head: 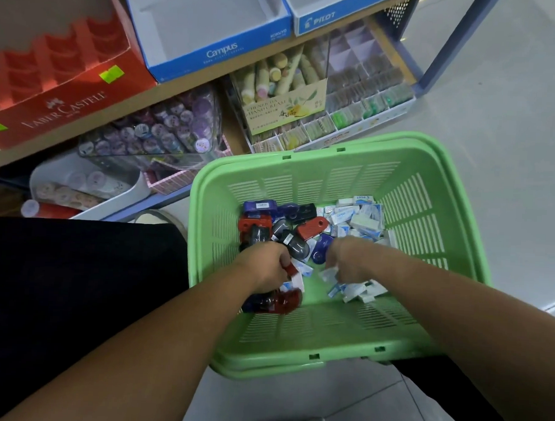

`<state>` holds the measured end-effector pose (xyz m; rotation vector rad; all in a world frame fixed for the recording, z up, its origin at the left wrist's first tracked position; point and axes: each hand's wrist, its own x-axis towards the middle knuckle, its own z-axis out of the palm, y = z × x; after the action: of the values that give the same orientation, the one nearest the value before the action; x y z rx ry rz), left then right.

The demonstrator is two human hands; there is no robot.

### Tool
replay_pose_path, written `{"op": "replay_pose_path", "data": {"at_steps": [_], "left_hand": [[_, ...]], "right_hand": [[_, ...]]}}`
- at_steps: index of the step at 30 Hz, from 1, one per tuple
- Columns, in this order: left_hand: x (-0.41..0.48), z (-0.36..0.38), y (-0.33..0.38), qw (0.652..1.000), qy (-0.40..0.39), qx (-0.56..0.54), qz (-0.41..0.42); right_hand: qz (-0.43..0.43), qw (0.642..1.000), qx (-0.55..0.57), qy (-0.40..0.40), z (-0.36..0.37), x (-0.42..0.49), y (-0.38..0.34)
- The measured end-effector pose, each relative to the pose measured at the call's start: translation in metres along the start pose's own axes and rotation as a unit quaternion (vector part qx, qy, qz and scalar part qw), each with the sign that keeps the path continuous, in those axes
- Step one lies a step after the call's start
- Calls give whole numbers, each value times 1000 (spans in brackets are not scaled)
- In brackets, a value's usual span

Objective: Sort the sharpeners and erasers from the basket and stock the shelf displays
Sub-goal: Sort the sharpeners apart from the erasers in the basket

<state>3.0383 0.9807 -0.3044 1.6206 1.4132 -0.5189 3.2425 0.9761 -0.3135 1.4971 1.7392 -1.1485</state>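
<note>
A green plastic basket (429, 198) sits on the floor in front of me. Inside lie several sharpeners (269, 222) in red, blue and black on the left, and several white-and-blue erasers (361, 217) on the right. My left hand (264, 267) is down in the basket, its fingers curled round a red sharpener (291, 269). More sharpeners lie just under that wrist. My right hand (347, 261) reaches in beside it and pinches a small white eraser (329, 273), with more erasers below it.
The shelf stands to the far left: a red Faber-Castell display box (61, 105), a blue Campus box (213, 51) and a Pilot box (322, 21), all with open compartments. Below them are purple tape rolls (165, 126), hand cream tubes (285, 80) and a divided tray (360, 105).
</note>
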Motion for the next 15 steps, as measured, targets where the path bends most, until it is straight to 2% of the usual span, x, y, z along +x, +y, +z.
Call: {"op": "replay_pose_path", "data": {"at_steps": [3,6,8,10,12,14,15], "left_hand": [[-6,-1,4,998,-37,40,11],[-22,0,13,974,-74,211,40],[-27,7,15,961,-60,265,52],[-27,9,13,967,-42,247,52],[-28,2,10,969,-15,240,54],[-33,-9,8,956,34,282,69],[-35,-13,6,947,60,306,80]], "right_hand": [[91,989,-49,106,-26,-10,12],[147,967,-148,148,-29,-25,-1],[108,946,-224,207,-18,-26,-14],[25,950,-198,240,-5,-18,-29],[-15,986,-17,163,7,-10,-43],[-12,993,108,46,18,-2,-52],[-10,991,127,29,23,4,-53]]}}
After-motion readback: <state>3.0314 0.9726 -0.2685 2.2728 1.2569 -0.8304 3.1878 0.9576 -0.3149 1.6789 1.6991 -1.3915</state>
